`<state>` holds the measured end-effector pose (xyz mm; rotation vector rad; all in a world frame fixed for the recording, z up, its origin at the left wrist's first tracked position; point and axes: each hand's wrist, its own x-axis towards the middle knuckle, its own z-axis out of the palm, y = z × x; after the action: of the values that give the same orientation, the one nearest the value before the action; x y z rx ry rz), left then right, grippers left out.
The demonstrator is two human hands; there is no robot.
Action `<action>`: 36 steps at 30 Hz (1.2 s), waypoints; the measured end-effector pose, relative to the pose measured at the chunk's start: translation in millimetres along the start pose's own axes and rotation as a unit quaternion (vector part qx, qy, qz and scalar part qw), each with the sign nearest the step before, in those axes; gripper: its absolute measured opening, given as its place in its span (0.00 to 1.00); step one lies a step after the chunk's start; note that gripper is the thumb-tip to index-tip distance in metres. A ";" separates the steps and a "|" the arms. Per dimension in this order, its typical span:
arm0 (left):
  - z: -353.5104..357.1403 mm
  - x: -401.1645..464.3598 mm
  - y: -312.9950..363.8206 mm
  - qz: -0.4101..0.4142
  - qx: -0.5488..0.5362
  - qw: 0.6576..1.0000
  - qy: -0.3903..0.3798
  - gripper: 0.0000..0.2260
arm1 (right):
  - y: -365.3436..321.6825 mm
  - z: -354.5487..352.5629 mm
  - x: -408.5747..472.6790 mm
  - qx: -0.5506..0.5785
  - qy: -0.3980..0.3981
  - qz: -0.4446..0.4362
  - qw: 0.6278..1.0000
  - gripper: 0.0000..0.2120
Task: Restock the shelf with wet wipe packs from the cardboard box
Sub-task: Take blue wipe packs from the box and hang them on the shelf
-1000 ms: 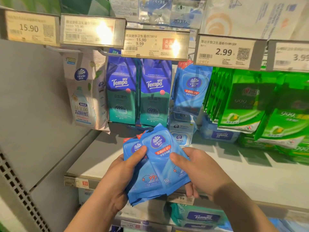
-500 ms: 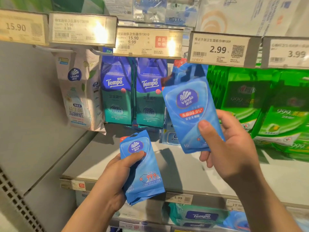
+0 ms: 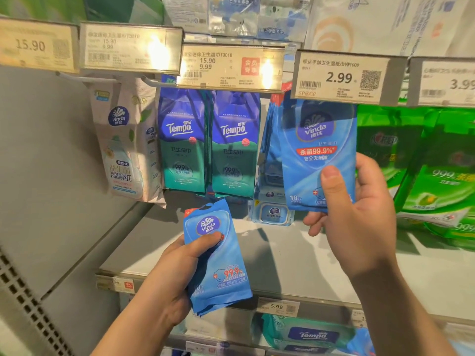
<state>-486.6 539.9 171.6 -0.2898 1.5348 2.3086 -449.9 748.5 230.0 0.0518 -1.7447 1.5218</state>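
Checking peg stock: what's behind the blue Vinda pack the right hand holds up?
Behind the raised Vinda pack, left of it, edges of more hanging blue packs show. The pack and right hand hide the peg and the count.

Bare shelf board (image 3: 277,255) lies open ahead; hanging Tempo packs (image 3: 208,142) and price tags (image 3: 339,78) crowd above

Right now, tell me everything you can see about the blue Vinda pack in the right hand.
The blue Vinda wet wipe pack is a flat, glossy soft-plastic pouch with a purple oval logo, a red 99.9% banner and a 10-count mark. The right hand pinches its lower edge, thumb on the front. It is held upright, its top behind the 2.99 price tag, in front of hanging matching packs.
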 end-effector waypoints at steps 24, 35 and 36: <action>-3.7 3.1 -3.8 -0.013 0.009 1.000 0.002 0.11 | 38.0 17.9 -8.2 0.142 -0.021 0.189 0.971 0.08; -4.4 4.6 -2.8 -0.024 0.004 1.000 0.004 0.08 | 47.2 38.8 16.9 0.166 0.027 0.219 0.961 0.09; -4.9 4.4 -3.1 -0.023 0.002 1.000 0.002 0.09 | 47.7 40.1 19.8 0.165 0.033 0.224 0.960 0.09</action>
<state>-489.4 537.2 165.4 -0.3248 1.5186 2.2718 -508.9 736.6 204.4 -0.2393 -1.4952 2.1086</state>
